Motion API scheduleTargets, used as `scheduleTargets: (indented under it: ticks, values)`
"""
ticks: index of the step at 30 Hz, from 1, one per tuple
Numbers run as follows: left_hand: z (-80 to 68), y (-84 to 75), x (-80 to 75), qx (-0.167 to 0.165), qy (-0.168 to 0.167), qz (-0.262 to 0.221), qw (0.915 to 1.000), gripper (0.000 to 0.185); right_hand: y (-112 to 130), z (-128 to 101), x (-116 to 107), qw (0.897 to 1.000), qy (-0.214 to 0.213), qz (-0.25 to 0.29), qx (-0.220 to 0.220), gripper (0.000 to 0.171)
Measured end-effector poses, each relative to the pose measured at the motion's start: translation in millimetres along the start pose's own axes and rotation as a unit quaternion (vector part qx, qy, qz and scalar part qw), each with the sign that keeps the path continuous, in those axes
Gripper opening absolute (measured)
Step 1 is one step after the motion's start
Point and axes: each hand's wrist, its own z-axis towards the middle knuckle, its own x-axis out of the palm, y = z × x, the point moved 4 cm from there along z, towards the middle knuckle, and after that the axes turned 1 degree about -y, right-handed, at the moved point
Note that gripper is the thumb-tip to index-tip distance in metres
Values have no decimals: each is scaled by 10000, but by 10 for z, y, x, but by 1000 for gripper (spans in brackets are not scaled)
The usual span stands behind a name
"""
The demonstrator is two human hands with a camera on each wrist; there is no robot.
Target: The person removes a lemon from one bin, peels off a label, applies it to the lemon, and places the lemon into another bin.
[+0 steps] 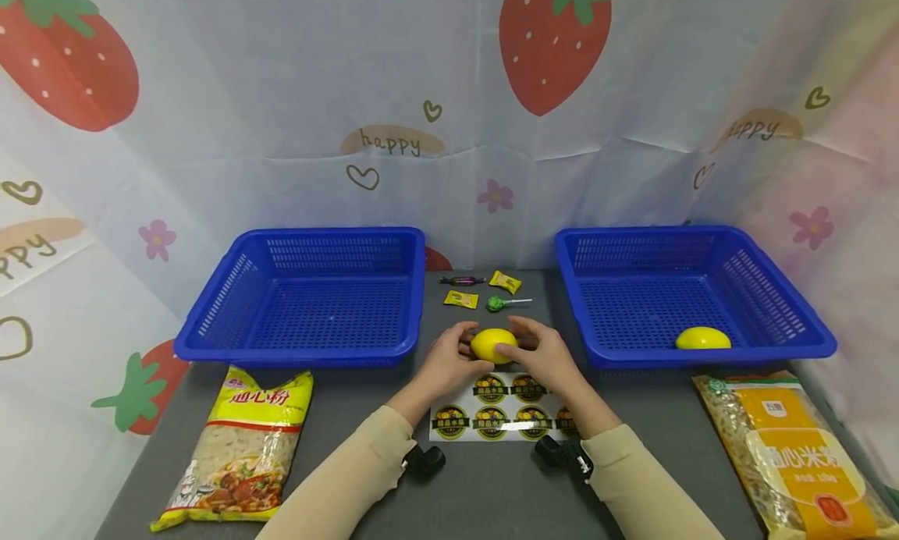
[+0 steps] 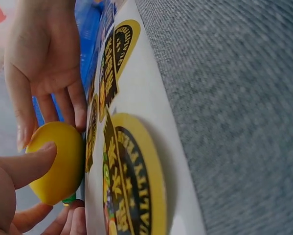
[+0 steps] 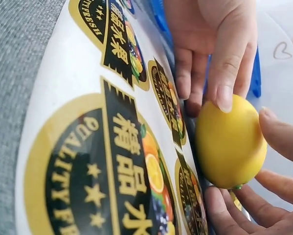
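Note:
A yellow lemon sits just above the table's middle, held from both sides. My left hand grips its left end with thumb and fingers; in the right wrist view its thumb lies on the lemon. My right hand grips the right end; its fingers reach the lemon in the left wrist view. Right below lies a white sheet of round yellow-and-black fruit stickers. A second lemon lies in the right blue basket. The left blue basket holds nothing.
Small wrapped candies and a green lollipop lie between the baskets. A yellow noodle packet lies at the front left, an orange one at the front right. Strawberry-print cloth surrounds the grey table.

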Motion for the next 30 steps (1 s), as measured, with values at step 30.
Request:
scheduleTargets:
  ticks: [30]
  values:
    - [117,-68,-13,87,-153,154,9997,65,65,140,54,9998,-10,-145,-107,59]
